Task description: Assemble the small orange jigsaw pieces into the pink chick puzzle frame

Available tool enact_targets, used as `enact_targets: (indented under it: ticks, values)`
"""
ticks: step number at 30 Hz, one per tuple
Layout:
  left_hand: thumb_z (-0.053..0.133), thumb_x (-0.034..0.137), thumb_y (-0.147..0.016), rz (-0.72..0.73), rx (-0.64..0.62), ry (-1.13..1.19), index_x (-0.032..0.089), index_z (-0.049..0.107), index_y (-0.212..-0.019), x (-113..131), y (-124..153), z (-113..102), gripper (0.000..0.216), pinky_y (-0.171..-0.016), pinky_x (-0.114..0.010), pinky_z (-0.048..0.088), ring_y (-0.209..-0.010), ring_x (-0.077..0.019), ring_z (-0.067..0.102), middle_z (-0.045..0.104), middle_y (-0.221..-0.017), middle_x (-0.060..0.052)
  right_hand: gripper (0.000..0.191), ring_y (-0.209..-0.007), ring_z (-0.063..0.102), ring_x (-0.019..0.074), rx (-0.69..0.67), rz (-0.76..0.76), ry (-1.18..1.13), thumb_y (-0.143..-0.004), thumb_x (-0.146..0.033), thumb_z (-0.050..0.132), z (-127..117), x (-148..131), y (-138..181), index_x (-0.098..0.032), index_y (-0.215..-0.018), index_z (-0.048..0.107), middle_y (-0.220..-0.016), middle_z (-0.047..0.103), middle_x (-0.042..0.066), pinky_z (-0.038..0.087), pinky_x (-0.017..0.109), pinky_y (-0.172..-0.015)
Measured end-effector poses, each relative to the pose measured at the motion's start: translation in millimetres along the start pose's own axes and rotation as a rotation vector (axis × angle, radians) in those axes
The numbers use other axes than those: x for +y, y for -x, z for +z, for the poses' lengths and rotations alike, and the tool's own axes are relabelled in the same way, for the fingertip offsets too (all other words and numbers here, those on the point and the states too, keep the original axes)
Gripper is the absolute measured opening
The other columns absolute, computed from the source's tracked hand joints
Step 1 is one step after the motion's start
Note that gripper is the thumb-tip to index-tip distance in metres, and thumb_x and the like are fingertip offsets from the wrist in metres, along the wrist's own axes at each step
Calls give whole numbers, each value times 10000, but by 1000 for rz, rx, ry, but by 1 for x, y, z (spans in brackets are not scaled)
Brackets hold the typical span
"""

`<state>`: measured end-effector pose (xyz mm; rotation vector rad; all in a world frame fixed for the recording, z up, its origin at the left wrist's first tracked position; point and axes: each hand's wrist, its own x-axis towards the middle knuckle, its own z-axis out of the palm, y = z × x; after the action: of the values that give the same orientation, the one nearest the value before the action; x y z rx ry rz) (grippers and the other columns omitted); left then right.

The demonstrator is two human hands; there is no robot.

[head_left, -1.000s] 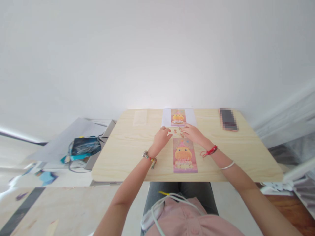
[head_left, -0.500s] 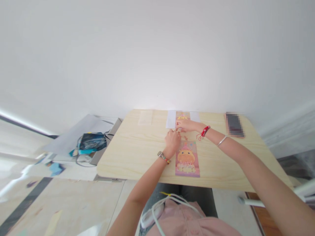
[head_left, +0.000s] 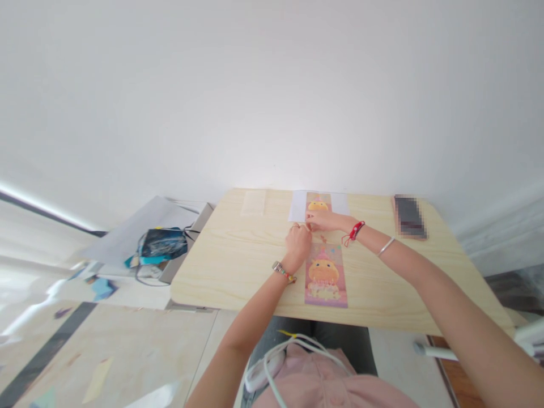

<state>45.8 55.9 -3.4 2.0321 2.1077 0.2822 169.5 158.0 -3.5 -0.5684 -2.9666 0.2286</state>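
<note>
My left hand (head_left: 298,240) rests on the table with its fingers curled in, just beyond a pink picture card (head_left: 326,276). The card shows a yellow cartoon character in a party hat behind a cake. Reaching in from the right, my right hand (head_left: 323,220) has its fingers bent together, and its fingertips meet those of the left hand. Whatever lies between the fingers is too small to make out. A small brownish piece (head_left: 323,239) lies on the wood by the card's top edge. Behind the right hand, a similar picture (head_left: 318,202) is partly covered.
White paper (head_left: 298,205) lies under the far picture by the wall. A pale translucent sheet (head_left: 254,203) sits at the table's back left. A phone (head_left: 410,217) lies at the right. Left of the table stands a box (head_left: 187,249) with a dark blue bag (head_left: 164,243) and cables.
My right hand has come slightly down, closer to the left hand's fingertips. The left hand stays nearly in place, and the whole view has shifted a little.
</note>
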Motion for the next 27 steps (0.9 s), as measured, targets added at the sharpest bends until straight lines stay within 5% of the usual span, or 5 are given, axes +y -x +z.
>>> enact_targets:
  ticks: [7,15,21,27]
  values:
    - [426,263,-840,175,-38,-11,147,588,-924,-16,-7,-9,217,-765,-242,427,-908,-160,547,541,-950,-79,86,-853,477,176,51,22,84,-778,-177,525,-1,-16,15,-120,-788,589,-901,525,93,407,316,-741]
    - [423,338,-844,599,19,15,166,557,-941,-37,16,-34,239,-735,-248,437,-830,-148,542,513,-907,-54,166,-897,467,211,207,126,142,-823,-277,480,-13,-69,51,-141,-835,575,-874,505,82,375,360,-773]
    - [429,351,-840,679,-52,32,175,559,-933,-31,41,-35,237,-713,-237,436,-809,-142,543,501,-886,-47,175,-885,460,217,208,239,160,-834,-288,470,-5,-106,76,-139,-810,558,-918,510,109,361,349,-741]
    - [429,327,-840,661,-93,34,168,568,-903,-29,47,-24,220,-719,-247,444,-794,-143,542,510,-878,-49,176,-847,475,201,189,239,104,-838,-277,465,3,-108,82,-135,-794,560,-893,525,96,373,334,-729]
